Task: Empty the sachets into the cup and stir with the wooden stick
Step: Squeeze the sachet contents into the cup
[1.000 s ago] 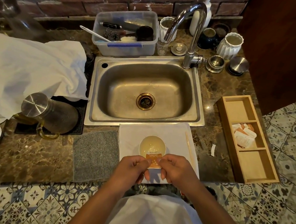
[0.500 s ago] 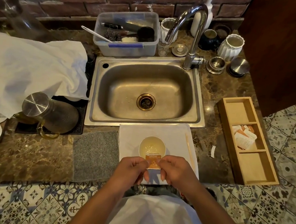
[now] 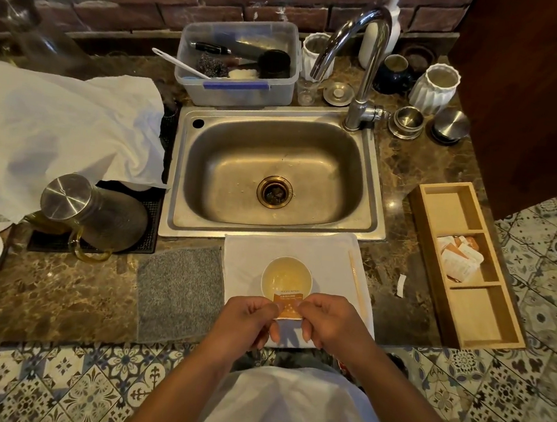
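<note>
An orange and white sachet (image 3: 289,305) is pinched between my left hand (image 3: 245,320) and my right hand (image 3: 330,321), just over the near rim of the cup (image 3: 286,276). The white cup holds pale yellowish liquid and stands on a white cloth (image 3: 327,260) in front of the sink. A thin wooden stick (image 3: 356,284) lies on the cloth to the right of the cup. More sachets (image 3: 459,259) lie in the middle compartment of a wooden tray (image 3: 476,310) at the right.
The steel sink (image 3: 275,176) and tap (image 3: 364,65) lie behind the cup. A grey mat (image 3: 179,289) sits left of the cloth, a glass jug with steel lid (image 3: 91,215) further left. A torn paper scrap (image 3: 401,285) lies near the tray.
Both hands stay on the sachet by the cup. The sachet has sunk slightly lower between my fingers.
</note>
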### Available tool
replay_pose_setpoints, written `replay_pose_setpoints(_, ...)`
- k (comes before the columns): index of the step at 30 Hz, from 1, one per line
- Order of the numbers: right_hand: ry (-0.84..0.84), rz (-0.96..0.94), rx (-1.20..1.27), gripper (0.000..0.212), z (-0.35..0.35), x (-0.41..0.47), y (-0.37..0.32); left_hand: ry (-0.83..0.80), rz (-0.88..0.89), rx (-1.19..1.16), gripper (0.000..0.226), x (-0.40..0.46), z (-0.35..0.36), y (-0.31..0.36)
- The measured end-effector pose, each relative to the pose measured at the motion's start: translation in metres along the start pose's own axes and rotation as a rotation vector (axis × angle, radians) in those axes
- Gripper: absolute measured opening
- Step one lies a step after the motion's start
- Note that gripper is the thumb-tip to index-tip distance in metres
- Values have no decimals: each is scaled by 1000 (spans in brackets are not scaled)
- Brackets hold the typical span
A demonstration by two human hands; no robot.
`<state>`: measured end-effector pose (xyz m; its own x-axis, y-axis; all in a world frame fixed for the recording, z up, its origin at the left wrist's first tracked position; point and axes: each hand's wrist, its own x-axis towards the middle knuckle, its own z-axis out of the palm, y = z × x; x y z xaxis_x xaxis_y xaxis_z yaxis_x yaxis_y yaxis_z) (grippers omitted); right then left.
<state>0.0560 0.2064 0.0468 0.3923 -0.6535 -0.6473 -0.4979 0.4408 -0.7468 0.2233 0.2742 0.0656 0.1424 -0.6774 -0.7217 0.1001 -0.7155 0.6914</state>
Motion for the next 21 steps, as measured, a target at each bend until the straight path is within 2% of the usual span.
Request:
replay_pose_setpoints(12, 13, -21, -8, 36, -2, -4, -1, -37, -22, 7, 41, -2, -1, 2)
replay_pose_setpoints(21, 48, -76, -20, 43, -5, -3, 0, -29, -28, -22, 42, -2, 0, 4)
